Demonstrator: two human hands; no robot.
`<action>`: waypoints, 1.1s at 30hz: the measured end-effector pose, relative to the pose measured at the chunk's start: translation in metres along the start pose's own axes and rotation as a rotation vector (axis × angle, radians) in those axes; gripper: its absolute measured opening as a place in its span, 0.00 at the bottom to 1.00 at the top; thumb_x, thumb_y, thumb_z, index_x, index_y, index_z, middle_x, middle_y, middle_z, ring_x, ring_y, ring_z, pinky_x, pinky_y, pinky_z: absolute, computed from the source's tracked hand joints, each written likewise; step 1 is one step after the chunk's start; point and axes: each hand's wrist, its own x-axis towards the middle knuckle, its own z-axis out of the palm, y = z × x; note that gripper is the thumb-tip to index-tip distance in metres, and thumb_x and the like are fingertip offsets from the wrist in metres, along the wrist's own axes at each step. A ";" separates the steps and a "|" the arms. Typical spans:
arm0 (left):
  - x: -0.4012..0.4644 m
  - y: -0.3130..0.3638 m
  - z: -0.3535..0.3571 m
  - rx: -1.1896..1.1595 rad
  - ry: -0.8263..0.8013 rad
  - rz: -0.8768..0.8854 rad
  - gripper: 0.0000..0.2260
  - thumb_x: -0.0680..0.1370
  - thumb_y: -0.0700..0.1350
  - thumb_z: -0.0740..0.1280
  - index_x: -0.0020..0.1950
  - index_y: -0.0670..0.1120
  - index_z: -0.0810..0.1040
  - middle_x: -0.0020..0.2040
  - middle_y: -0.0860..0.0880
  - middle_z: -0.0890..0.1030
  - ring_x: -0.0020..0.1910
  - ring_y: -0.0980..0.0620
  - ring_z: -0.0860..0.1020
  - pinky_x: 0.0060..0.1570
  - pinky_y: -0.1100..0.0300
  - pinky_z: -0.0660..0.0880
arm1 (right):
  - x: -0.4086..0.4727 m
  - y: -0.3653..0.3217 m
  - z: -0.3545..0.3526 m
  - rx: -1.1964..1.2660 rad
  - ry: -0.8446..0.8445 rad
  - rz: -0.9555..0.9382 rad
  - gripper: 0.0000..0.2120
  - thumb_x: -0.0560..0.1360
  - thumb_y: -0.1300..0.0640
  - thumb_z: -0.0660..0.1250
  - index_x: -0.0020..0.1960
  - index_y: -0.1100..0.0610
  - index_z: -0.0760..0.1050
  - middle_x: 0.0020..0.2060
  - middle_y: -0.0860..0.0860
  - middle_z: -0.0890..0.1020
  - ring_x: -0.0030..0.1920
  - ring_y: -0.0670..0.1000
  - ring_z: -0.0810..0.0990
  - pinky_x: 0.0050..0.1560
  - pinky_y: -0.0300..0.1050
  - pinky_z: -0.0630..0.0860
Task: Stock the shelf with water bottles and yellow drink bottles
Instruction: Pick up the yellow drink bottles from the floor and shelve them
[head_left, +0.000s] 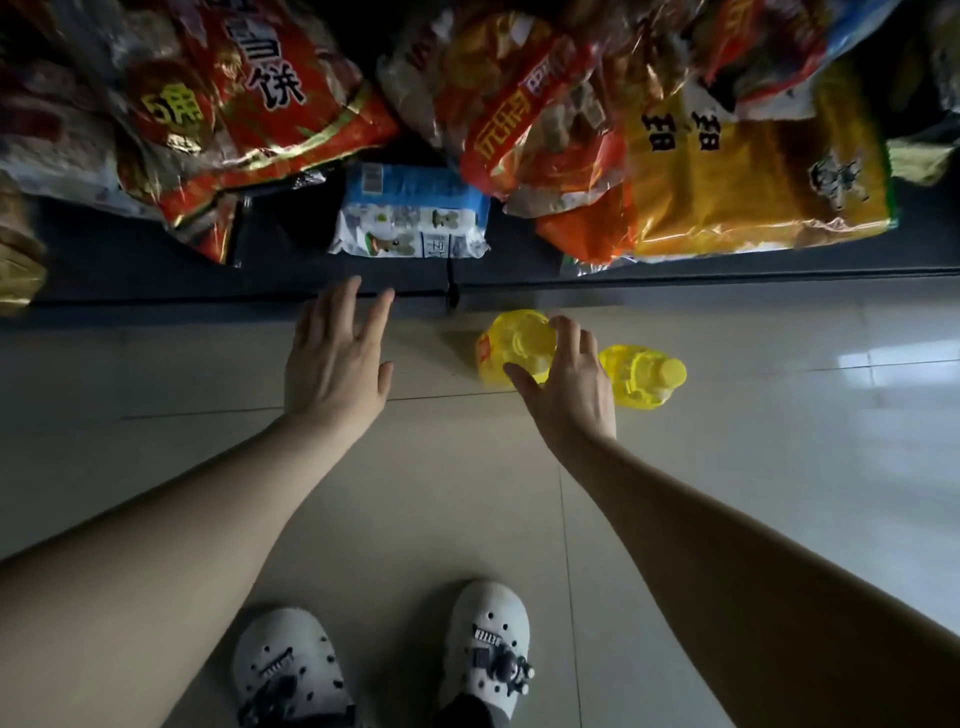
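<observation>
While standing upright on the tiled floor (727, 519) just before the dark shelf (156, 270), two yellow drink bottles (511, 348) sit side by side, near one partly hidden by the right hand (569, 387), far one (641, 376) showing its yellow cap. Right hand spread above the near bottle, fingers relaxed, contact unclear; left hand (335, 358) likewise spread, gripping nothing, well apart from both bottles. Probably full, so fairly heavy; thin ribbed plastic, somewhat yielding, smooth and possibly slick. Best taken round the waist or neck, never by squeezing the shoulder. No water bottles visible.
</observation>
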 end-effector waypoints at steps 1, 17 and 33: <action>0.000 -0.001 0.008 0.012 0.008 -0.005 0.38 0.72 0.49 0.74 0.78 0.46 0.61 0.75 0.38 0.62 0.72 0.35 0.63 0.71 0.40 0.63 | 0.001 0.002 0.009 0.014 0.020 -0.001 0.31 0.72 0.46 0.74 0.68 0.58 0.67 0.60 0.57 0.74 0.54 0.62 0.77 0.44 0.50 0.73; 0.010 -0.009 -0.015 -0.007 -0.231 -0.049 0.42 0.68 0.42 0.76 0.79 0.51 0.60 0.77 0.45 0.56 0.72 0.40 0.61 0.71 0.48 0.65 | -0.011 -0.006 -0.004 0.247 0.079 0.072 0.16 0.76 0.46 0.70 0.55 0.55 0.70 0.46 0.52 0.80 0.43 0.57 0.77 0.39 0.50 0.73; -0.107 0.042 -0.405 -0.214 -0.806 0.028 0.37 0.74 0.54 0.73 0.78 0.53 0.58 0.73 0.49 0.70 0.67 0.49 0.73 0.62 0.57 0.73 | -0.162 -0.171 -0.434 0.260 -0.094 -0.114 0.22 0.70 0.43 0.76 0.60 0.46 0.74 0.50 0.46 0.83 0.47 0.51 0.80 0.45 0.44 0.74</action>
